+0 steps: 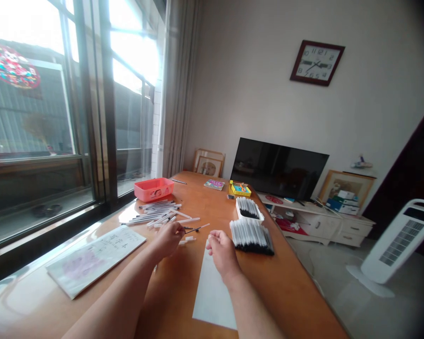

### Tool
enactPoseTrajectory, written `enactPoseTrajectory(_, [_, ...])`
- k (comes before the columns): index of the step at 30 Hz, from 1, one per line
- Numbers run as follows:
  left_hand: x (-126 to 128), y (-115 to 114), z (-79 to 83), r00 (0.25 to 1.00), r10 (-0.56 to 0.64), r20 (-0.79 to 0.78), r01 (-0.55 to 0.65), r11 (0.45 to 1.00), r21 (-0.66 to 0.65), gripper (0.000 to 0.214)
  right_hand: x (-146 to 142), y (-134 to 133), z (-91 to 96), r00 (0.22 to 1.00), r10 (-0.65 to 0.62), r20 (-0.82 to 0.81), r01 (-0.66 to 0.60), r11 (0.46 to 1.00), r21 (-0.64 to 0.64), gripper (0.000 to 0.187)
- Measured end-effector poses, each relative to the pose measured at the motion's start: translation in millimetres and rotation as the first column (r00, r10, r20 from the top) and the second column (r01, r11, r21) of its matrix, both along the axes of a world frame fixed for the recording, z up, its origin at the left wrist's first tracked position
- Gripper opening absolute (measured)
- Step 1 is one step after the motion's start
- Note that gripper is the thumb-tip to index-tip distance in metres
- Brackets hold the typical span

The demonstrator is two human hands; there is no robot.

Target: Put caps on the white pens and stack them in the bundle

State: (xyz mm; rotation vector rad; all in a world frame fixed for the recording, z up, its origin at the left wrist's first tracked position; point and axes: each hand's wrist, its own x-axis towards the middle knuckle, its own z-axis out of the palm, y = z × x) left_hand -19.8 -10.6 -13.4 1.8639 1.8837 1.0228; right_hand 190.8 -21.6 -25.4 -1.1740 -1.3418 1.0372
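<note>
My left hand is closed in a pinch on a thin pen refill, dark along most of its length and pale toward the far end, pointing right. Just beyond it lies a loose pile of pen parts, with pale tubes and dark sticks mixed. Small whitish pieces rest by its fingertips. My right hand hovers above a white sheet of paper, fingers curled together; whatever they pinch is too small to make out. Beside it, several clear pens with black ends lie in a row.
A red plastic basket stands behind the pile. A white container holds more pens at the right. On the left lies a notebook. Farther back are a booklet and a yellow box. The table's right edge runs beside the pens.
</note>
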Motion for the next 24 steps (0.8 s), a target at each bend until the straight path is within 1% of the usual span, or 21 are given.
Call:
enactPoseTrajectory(2, [11, -5, 0.5, 0.974, -0.117, 0.193, 0.125, 0.992, -0.027, 0.022, -1, -1, 2.3, 0.987, 0.031, -0.159, -0.045, 0.996, -0.081, 0.033])
enactPoseTrajectory(3, [16, -8, 0.5, 0.958, -0.146, 0.247, 0.16, 0.987, -0.035, 0.022, -1, -1, 3.6, 0.974, 0.039, -0.221, -0.063, 0.993, -0.102, 0.036])
enactPoseTrajectory(6, [28, -14, -0.4, 0.947, -0.163, 0.277, 0.187, 0.98, -0.063, 0.02, 0, -2, 6.1, 0.932, 0.04, -0.36, -0.085, 0.99, -0.112, 0.04])
enactPoseTrajectory(8, [32, -16, -1.7, 0.944, -0.179, 0.278, 0.207, 0.975, -0.076, 0.02, 1, -2, 5.1, 0.915, 0.025, -0.403, -0.078, 0.99, -0.116, 0.04])
enactPoseTrajectory(11, [33, -15, -3.6, 0.932, -0.189, 0.309, 0.228, 0.969, -0.096, 0.021, 3, 2, -0.5, 0.914, -0.008, -0.405, -0.043, 0.992, -0.116, 0.039])
enactPoseTrajectory(13, [31, -12, -3.4, 0.917, -0.167, 0.362, 0.205, 0.976, -0.071, 0.02, 4, 6, -5.4, 0.916, -0.044, -0.399, -0.005, 0.993, -0.12, 0.038])
enactPoseTrajectory(15, [27, -8, -0.8, 0.882, -0.14, 0.45, 0.148, 0.989, 0.019, 0.02, 6, 10, -9.4, 0.91, -0.087, -0.406, 0.035, 0.99, -0.135, 0.037])
enactPoseTrajectory(16, [24, -7, 1.4, 0.852, -0.135, 0.505, 0.109, 0.991, 0.082, 0.021, 7, 11, -10.8, 0.905, -0.108, -0.412, 0.052, 0.988, -0.145, 0.037])
enactPoseTrajectory(18, [16, -5, 7.1, 0.777, -0.134, 0.615, 0.017, 0.981, 0.192, 0.024, 8, 14, -12.5, 0.895, -0.139, -0.424, 0.075, 0.984, -0.163, 0.035])
enactPoseTrajectory(19, [12, -5, 10.3, 0.73, -0.125, 0.672, -0.034, 0.975, 0.219, 0.026, 9, 14, -12.8, 0.892, -0.15, -0.426, 0.083, 0.982, -0.171, 0.033])
enactPoseTrajectory(21, [3, -7, 16.5, 0.627, -0.086, 0.775, -0.152, 0.961, 0.229, 0.031, 9, 15, -12.9, 0.887, -0.17, -0.428, 0.096, 0.977, -0.189, 0.03])
enactPoseTrajectory(24, [-7, -12, 24.5, 0.457, 0.005, 0.89, -0.37, 0.911, 0.184, 0.035, 9, 16, -11.7, 0.876, -0.191, -0.442, 0.104, 0.971, -0.213, 0.028])
